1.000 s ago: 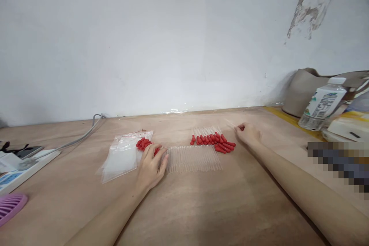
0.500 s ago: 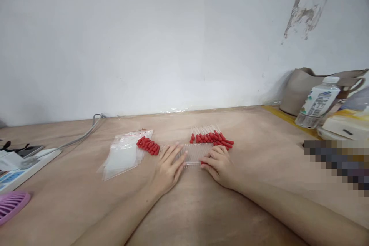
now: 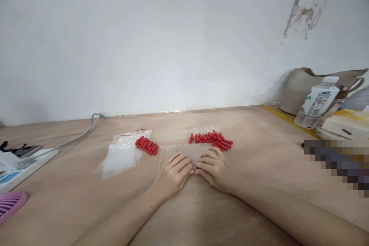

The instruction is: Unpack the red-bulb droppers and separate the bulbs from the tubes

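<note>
A row of thin clear glass dropper tubes (image 3: 162, 153) lies side by side on the table, partly under both hands. At the row's near edge, my left hand (image 3: 175, 173) and my right hand (image 3: 213, 169) meet almost fingertip to fingertip. My left thumb and fingers are closed on the end of a clear tube, mostly hidden. Pinched in my right fingers is a red rubber bulb, of which only a sliver shows. Left of the row is a pile of loose red bulbs (image 3: 147, 145). Behind it lie droppers with red bulbs fitted (image 3: 207, 137), their tubes pointing at the wall.
Clear zip bags (image 3: 121, 157) lie at the left. Further left are a power strip (image 3: 31, 169) with a grey cable (image 3: 83, 135) and a purple slotted object (image 3: 13, 204). On the right stand a bottle (image 3: 317, 102), a beige bag (image 3: 296, 88) and a white box (image 3: 340, 126).
My hands have come together, the left moving right and slightly nearer me. The clear tube visible between them earlier is now mostly covered, and more of the row's left end shows.
</note>
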Tool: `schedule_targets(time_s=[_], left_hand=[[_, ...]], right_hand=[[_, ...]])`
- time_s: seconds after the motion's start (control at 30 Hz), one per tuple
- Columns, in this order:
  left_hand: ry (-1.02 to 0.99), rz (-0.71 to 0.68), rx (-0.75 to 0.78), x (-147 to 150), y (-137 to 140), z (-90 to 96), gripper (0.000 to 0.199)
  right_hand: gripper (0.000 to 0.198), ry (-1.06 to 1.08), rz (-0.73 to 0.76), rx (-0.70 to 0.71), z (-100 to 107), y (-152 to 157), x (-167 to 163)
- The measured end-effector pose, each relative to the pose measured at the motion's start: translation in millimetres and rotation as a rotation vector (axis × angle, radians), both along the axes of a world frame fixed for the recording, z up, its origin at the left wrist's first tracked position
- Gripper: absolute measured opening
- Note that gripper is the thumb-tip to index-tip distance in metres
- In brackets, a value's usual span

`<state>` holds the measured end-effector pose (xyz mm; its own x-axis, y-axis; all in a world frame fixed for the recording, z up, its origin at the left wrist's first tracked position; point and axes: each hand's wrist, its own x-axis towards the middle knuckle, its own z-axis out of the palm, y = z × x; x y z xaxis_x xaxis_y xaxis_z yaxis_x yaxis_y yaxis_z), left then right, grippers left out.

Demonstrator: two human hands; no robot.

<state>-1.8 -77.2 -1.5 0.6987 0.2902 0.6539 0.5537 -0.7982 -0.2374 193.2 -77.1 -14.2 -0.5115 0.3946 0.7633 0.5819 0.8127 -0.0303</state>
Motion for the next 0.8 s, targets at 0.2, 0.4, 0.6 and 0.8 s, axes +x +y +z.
schedule_targets(time_s=[0.2, 0.4, 0.6, 0.8], left_hand=[[0.003, -0.036, -0.081, -1, -4, 0.9, 0.014], [0.0, -0.07, -0.112, -3, -8, 0.7, 0.01], [-0.047, -0.128, -0.121, -6, -8, -3.5, 0.011], [-0.055, -0.15, -0.146, -7, -10, -0.2, 0.012]], right_hand=[[0.011, -0.035, 0.064, 0.062, -1, 0, 3], [0.011, -0.057, 0.156, 0.109, 1, -1, 4], [0.015, -0.067, 0.175, 0.214, 2, -2, 6], [0.018, -0.116, 0.186, 0.292, 1, 0, 11]])
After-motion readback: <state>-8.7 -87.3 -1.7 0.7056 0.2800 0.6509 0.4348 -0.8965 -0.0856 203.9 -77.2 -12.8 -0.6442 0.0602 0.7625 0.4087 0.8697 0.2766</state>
